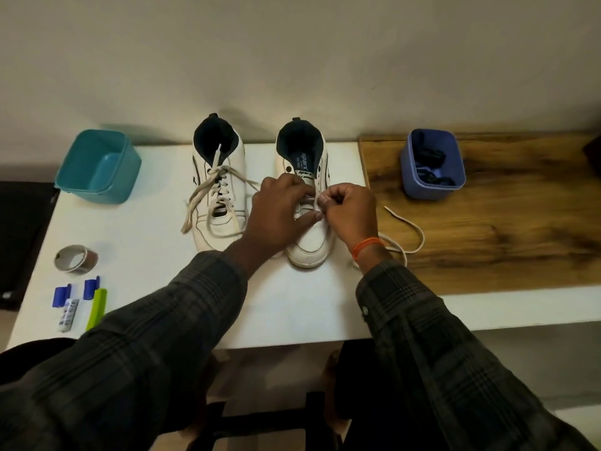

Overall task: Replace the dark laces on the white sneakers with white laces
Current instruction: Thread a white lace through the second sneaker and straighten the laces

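Observation:
Two white sneakers stand side by side on the white table, toes toward me. The left sneaker [217, 203] carries a white lace [208, 187] threaded through its eyelets, with loose ends draped over its sides. Over the lower eyelets of the right sneaker [309, 245], my left hand [279, 213] lies on the shoe and holds the white lace with its fingertips. My right hand [349, 211] pinches the same lace beside it. That lace's free end [406, 229] trails to the right over the wooden surface. The lacing under my hands is hidden.
A teal tub [97, 167] stands at the back left. On the wooden surface [487, 229] to the right, a blue tub [432, 164] holds dark laces. A tape roll [75, 259] and several markers [81, 301] lie near the table's [146, 255] left front edge. The wall rises directly behind the shoes.

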